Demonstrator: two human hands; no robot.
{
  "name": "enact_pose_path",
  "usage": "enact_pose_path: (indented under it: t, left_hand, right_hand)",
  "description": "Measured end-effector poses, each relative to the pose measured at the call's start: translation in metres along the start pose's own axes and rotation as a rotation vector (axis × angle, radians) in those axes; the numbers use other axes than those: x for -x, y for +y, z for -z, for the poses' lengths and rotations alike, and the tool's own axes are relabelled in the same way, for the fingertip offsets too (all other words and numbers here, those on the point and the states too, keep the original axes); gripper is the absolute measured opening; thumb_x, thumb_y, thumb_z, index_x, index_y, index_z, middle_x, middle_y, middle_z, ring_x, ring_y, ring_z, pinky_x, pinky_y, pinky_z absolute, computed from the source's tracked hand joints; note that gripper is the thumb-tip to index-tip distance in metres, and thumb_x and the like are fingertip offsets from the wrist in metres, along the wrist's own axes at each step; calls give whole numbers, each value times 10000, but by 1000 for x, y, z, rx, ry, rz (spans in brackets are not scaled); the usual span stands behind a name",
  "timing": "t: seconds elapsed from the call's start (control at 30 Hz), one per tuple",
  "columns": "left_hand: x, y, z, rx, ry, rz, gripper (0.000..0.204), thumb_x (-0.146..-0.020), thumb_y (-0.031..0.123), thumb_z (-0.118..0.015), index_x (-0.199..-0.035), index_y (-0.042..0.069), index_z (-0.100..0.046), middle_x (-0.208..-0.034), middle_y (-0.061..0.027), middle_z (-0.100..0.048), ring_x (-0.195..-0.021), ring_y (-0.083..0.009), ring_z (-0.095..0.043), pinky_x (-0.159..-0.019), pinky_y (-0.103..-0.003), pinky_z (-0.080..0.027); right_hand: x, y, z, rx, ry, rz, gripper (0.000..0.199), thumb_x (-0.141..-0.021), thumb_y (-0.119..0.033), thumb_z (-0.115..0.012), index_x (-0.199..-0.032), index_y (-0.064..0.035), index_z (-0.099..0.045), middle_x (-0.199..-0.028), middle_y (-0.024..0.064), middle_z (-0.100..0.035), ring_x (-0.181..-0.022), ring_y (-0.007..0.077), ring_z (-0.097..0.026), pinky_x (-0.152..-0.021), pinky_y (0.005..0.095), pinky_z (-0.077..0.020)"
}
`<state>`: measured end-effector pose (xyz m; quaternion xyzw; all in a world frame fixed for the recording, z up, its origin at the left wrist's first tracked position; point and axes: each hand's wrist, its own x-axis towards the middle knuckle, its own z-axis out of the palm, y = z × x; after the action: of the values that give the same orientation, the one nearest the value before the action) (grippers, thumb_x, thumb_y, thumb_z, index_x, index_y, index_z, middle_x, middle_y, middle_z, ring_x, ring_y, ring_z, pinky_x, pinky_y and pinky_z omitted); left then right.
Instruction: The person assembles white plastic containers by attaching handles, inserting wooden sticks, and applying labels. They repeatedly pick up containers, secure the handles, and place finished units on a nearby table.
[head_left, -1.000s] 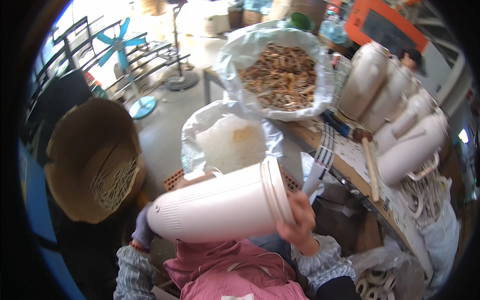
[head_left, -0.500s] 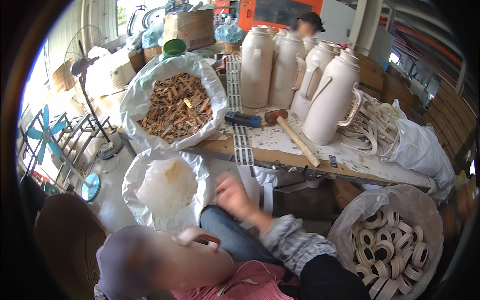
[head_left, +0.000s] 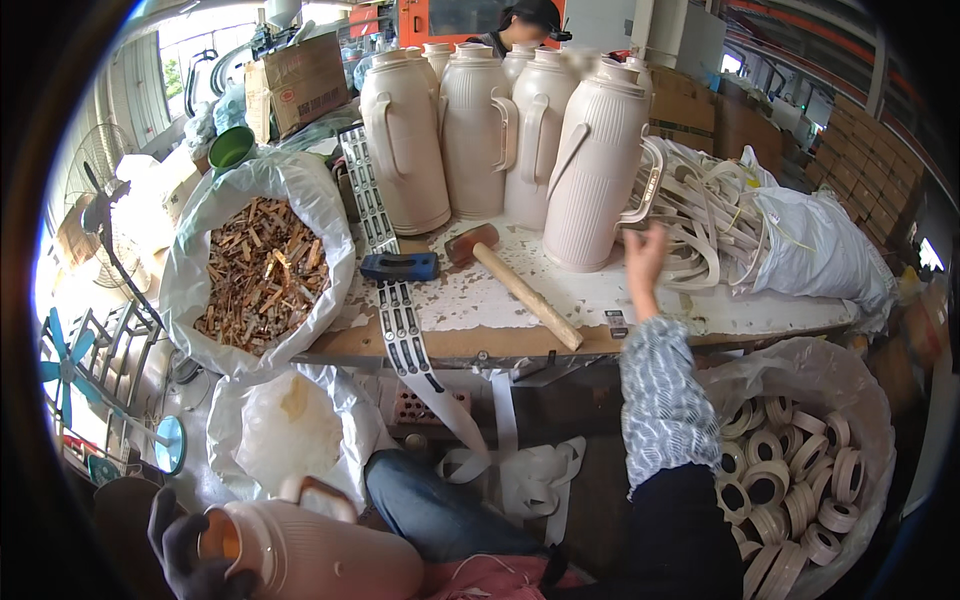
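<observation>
A pale pink thermos jug body (head_left: 320,550) lies on its side across my lap, its round open mouth toward the left. My left hand (head_left: 185,555), in a dark glove, grips it around that mouth. My right hand (head_left: 645,262), bare, is stretched over the table with its fingers apart. It is beside the base of a standing thermos jug (head_left: 600,170) and the near end of a heap of off-white plastic strips (head_left: 700,230). I see nothing in it. Several more thermos jugs (head_left: 405,150) stand upright behind.
A mallet (head_left: 525,295) and a blue-and-black tool (head_left: 400,267) lie on the table (head_left: 450,325). A perforated strip (head_left: 395,320) hangs over its edge. Sacks hold brown scraps (head_left: 265,275), clear film (head_left: 285,430) and white rings (head_left: 790,470). A person (head_left: 525,25) is behind the jugs.
My right hand has gone from above my lap to the table, right of the jugs. The jug on my lap has shifted down and left, with my gloved hand now visible at its mouth.
</observation>
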<state>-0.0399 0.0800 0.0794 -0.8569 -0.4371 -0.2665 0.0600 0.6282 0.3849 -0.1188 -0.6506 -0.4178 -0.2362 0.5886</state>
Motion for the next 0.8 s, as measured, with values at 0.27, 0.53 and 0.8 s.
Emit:
enact_pose_path:
  t: [0.27,0.53,0.8]
  left_hand:
    - [-12,45,-46,175,-202,-241,275,-671,149,-801,-739,67,-547,-1053,-162,-643,-1047,-385,-605,-775,-484,-499]
    - [-10,17,-46,569,-222,-178,524,-671,395,-821,-1042,51,-683,-1042,-133,-643,-869,-280,-669,-737,-397,-540]
    - [-11,32,-85,1069,12,479,704,-766,275,-799,-1323,-19,-483,-1246,-176,-561,-1142,-254,-554,-922,-360,-475]
  right_hand:
    - [-78,160,139,442,99,-701,488,-844,-389,-635,-1146,-8,-593,-1192,179,-611,-1062,337,-596,-898,417,-469]
    - [-25,-118,181,-405,292,64,285,-928,-141,-586,-1137,52,-590,-905,170,-648,-714,228,-629,-599,294,-512]
    - [201,-383,171,-1539,-710,-384,248,-942,-124,-502,-1105,56,-555,-761,56,-564,-528,56,-450,-435,194,-367]
